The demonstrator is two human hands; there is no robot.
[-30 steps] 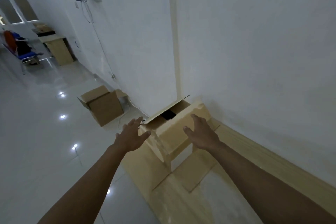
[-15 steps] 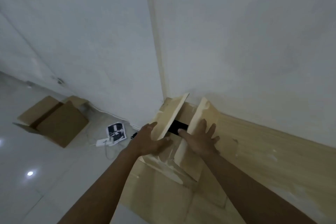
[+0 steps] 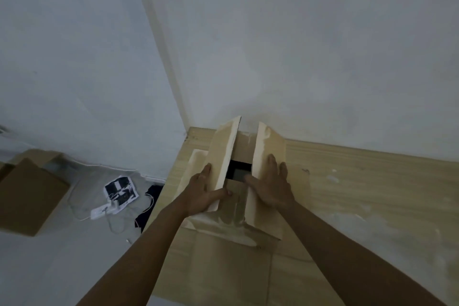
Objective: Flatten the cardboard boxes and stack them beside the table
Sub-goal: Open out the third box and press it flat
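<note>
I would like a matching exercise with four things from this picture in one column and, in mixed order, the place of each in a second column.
Things:
1. left hand
2. right hand
3. brown box
4. printed paper

Places:
A. on the floor beside white cables
B. gripping the box's left top flap
C. far left, on the floor
D. flat on the box's right top flap

Pairs: 1-B, 2-D, 3-C, 4-A

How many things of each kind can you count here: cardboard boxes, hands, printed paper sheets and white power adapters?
Cardboard boxes: 2, the box on the table and the box on the floor
Hands: 2, left hand and right hand
Printed paper sheets: 1
White power adapters: 1
Total: 6
</note>
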